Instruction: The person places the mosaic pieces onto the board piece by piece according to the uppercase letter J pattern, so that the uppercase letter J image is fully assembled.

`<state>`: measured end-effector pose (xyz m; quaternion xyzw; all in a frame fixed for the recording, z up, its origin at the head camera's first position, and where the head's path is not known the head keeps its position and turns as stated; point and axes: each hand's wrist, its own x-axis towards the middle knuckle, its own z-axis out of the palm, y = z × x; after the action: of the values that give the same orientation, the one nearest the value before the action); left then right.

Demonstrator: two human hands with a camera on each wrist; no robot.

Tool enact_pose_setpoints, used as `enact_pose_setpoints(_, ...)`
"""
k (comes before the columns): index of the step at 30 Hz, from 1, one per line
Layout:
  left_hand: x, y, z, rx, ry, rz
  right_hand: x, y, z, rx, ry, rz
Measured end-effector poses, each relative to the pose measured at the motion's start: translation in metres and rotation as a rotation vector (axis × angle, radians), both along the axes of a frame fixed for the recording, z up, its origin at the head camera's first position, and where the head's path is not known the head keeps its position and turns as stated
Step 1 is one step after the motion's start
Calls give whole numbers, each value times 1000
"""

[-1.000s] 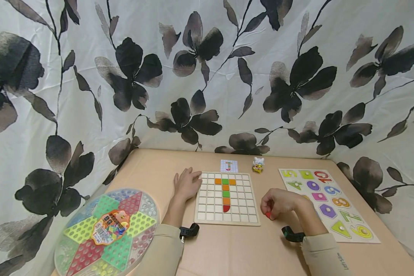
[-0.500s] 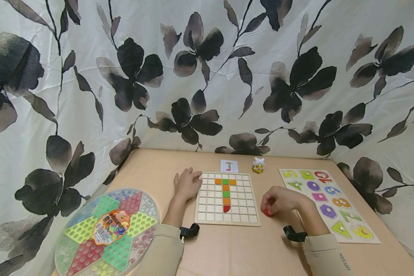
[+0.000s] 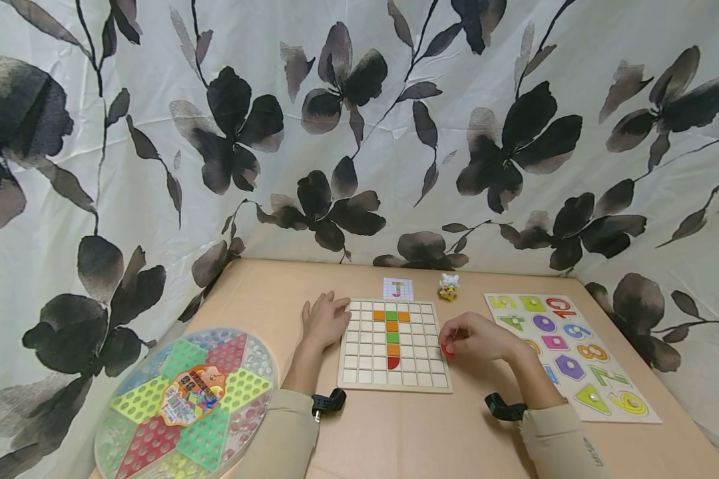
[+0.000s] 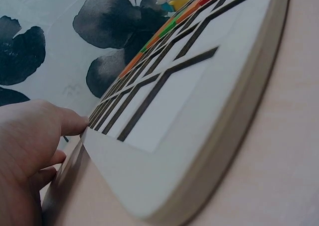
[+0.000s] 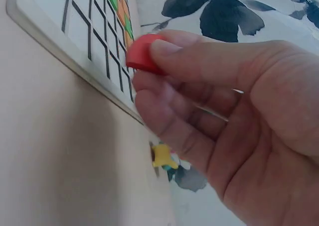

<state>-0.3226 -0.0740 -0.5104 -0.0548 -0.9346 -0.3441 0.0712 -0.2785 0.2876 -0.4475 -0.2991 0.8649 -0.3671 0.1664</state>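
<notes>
Between thumb and fingertips, my right hand (image 3: 476, 338) pinches a small red block (image 5: 144, 53) with a rounded side. In the head view the block overlaps the right edge of the white grid board (image 3: 364, 362). Orange and green tiles (image 3: 392, 337) form a T-like column on that board, ending in a red rounded tile (image 3: 393, 362) at the bottom. At the board's upper left edge, my left hand (image 3: 325, 320) rests with fingers loosely extended; the left wrist view shows a fingertip right at the rim.
A pattern card (image 3: 398, 288) lies behind the board, with a small figurine (image 3: 449, 286) to its right. A number and shape board (image 3: 575, 362) lies at right. The round Chinese checkers set (image 3: 186, 399) takes up the left front of the table.
My right hand has lifted and moved left and away from me, carrying the red block from beside the board to its right edge. The left hand has stayed put.
</notes>
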Motion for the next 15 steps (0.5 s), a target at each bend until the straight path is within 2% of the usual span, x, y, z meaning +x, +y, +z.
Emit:
enact_pose_setpoints(5,0,0,0,-4,-2,-3,-3,-9,0,-26,39,-63)
enact_pose_setpoints(15,0,0,0,-13,-3,1,-5,-29,-4,-107,109,-96)
